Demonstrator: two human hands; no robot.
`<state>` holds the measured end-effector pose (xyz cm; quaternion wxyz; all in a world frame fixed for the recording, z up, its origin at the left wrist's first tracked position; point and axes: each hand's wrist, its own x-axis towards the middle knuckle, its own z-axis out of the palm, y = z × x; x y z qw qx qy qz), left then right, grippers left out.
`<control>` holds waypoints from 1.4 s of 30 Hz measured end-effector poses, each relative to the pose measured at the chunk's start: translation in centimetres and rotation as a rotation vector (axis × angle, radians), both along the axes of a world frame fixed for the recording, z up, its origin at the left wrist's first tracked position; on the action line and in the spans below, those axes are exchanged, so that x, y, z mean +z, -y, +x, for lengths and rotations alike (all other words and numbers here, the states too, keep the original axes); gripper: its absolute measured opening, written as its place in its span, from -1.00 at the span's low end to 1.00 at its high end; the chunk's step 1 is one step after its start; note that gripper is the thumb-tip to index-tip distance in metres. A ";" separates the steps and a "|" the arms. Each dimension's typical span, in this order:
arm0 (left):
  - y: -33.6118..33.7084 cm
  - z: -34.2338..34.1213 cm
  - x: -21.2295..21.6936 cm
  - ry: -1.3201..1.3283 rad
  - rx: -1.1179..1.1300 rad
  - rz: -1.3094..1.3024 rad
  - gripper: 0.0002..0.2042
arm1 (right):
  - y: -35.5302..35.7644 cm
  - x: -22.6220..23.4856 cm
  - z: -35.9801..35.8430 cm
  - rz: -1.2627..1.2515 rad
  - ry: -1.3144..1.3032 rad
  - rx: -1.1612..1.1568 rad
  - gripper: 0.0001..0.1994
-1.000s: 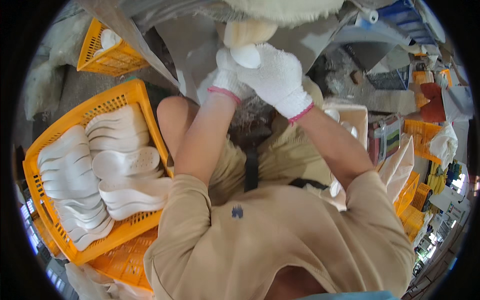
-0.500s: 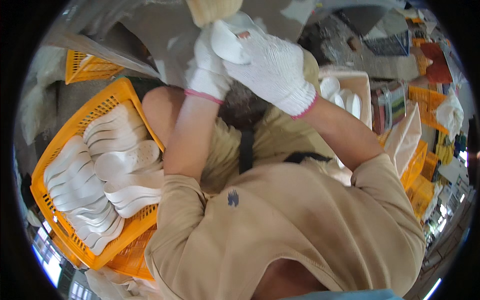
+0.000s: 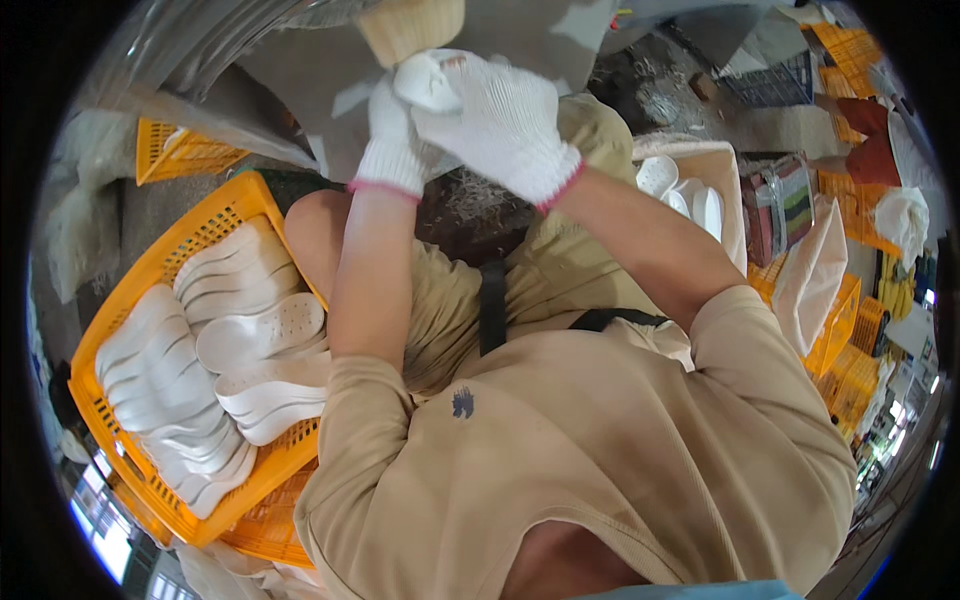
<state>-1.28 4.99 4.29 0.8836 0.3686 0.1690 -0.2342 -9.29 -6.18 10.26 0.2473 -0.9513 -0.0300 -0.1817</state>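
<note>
White piece: one, curved and smooth, lying at the upper middle of the view between both hands, just below the cream block.
Right hand: one, in a white knit glove with a pink cuff, closed on the piece from its right side.
Left hand: one, gloved to match, against the piece's lower left; its fingers are hidden, so how far they close cannot be told.
Long axis: uncertain (the right hand covers much of the piece); the visible rounded end lies to the upper left of the right hand.
Cream block: one, pale and tapered, directly above the piece; whether the two touch is unclear.
Nearer hand to block: left, by a little; both wrists sit below it.
Orange crate: one, slotted, at the person's left, bearing white shoe-shaped pieces in close rows.
Pale box: one, at the person's right, with loose white pieces.
</note>
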 end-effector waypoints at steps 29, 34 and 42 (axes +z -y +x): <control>0.6 -1.8 -2.9 0.242 0.016 -0.050 -0.49 | 1.0 0.5 0.3 0.385 -0.157 0.196 -0.59; 1.4 -0.7 -7.4 0.044 0.234 -0.303 -0.68 | 1.8 3.2 0.1 0.811 -0.626 0.293 -0.59; 1.5 1.2 -5.1 0.140 0.256 0.013 -0.57 | 2.2 3.4 -1.1 0.158 -0.310 0.370 -0.76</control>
